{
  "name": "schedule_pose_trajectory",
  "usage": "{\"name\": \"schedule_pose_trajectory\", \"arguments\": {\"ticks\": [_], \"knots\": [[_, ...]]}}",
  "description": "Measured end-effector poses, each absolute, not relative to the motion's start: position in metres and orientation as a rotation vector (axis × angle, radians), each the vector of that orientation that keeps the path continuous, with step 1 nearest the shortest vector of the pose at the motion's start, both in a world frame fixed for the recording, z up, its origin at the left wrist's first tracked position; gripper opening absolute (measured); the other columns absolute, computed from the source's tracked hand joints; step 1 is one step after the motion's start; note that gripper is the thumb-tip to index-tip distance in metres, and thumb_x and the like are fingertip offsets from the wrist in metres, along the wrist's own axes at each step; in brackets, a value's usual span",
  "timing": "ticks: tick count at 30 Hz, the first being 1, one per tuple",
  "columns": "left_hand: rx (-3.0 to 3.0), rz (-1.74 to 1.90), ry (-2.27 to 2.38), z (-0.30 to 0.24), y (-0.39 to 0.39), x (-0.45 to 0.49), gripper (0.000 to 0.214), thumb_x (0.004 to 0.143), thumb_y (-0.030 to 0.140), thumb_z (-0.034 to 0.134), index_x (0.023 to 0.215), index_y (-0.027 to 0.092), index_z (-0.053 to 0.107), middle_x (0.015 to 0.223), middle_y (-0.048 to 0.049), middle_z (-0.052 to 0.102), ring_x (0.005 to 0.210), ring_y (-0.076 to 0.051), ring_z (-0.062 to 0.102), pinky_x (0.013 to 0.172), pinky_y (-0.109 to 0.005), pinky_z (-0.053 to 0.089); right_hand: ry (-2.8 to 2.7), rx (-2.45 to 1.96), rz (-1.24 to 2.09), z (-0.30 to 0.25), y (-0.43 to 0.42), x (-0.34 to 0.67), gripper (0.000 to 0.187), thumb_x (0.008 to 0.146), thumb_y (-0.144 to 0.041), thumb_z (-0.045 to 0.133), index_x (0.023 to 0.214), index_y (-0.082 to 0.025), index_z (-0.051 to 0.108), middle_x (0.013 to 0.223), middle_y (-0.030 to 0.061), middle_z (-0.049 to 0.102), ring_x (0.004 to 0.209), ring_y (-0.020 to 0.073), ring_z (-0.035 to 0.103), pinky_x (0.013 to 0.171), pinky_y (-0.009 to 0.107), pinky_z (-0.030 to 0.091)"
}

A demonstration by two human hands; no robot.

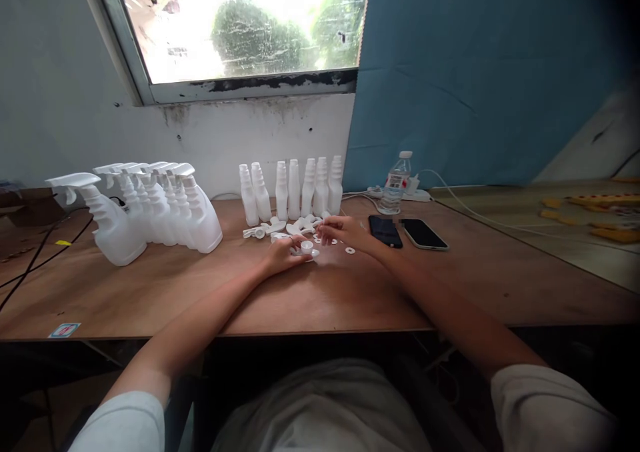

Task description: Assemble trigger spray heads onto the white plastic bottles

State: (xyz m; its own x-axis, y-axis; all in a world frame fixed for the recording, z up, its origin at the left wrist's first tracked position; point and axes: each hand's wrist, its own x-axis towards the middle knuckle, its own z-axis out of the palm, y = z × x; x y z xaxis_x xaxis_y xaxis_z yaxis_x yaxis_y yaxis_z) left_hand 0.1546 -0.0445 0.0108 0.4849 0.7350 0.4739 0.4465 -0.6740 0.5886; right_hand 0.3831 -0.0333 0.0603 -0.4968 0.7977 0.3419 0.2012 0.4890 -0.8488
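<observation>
A brown table [320,299] runs below a blue sheet [450,72] and a window [240,32]. On its left stands a close cluster of white sprayers [160,212], trigger heads fitted; to their right is a row of seven white bottles [293,195] (all bare-necked), then a clear water bottle [393,189]. Before the bottles, the left hand [284,257] has its fingers curled round a white head [307,247], cup upward, just over the tabletop. The right hand [343,229] hovers just beside it, fingertips bunched close; whether they pinch anything is too small to tell. Two dark-screened phones [426,234] lie near the right forearm. Behind the hands lie loose heads [273,227] in a heap, and small white discs [351,251] are scattered beneath and beside the right hand.
</observation>
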Motion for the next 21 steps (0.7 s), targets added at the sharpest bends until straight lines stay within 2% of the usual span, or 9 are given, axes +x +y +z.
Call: {"name": "schedule_pose_trajectory", "arguments": {"ticks": [5, 13, 21], "knots": [[2.35, 0.974, 1.012, 0.012, -0.048, 0.155, 0.046, 0.074, 0.048, 0.069, 0.108, 0.018, 0.064, 0.083, -0.0005, 0.067, 0.073, -0.013, 0.06, 0.07, -0.023, 0.048, -1.704, -0.635, 0.891, 0.069, -0.051, 0.365, 0.033, 0.084, -0.05, 0.061, 0.09, -0.017, 0.061, 0.082, 0.0045, 0.069, 0.066, 0.0143, 0.067, 0.063, 0.028, 0.055], [2.386, 0.985, 1.026, 0.008, -0.046, 0.156, 0.048, 0.074, 0.049, 0.068, 0.112, 0.019, 0.064, 0.084, -0.0005, 0.067, 0.071, -0.012, 0.061, 0.069, -0.022, 0.047, -1.939, -0.698, 0.735, 0.071, -0.069, 0.356, 0.031, 0.092, -0.047, 0.051, 0.09, -0.018, 0.062, 0.078, 0.0043, 0.068, 0.071, 0.0151, 0.065, 0.067, 0.03, 0.055], [2.414, 0.968, 1.008, 0.011, -0.046, 0.155, 0.053, 0.074, 0.052, 0.069, 0.112, 0.016, 0.064, 0.077, -0.0007, 0.063, 0.07, -0.012, 0.058, 0.067, -0.022, 0.044, -1.976, -0.691, 0.724, 0.068, -0.07, 0.356, 0.034, 0.093, -0.049, 0.047, 0.09, -0.018, 0.061, 0.078, 0.0048, 0.068, 0.068, 0.015, 0.066, 0.063, 0.029, 0.056]]}}
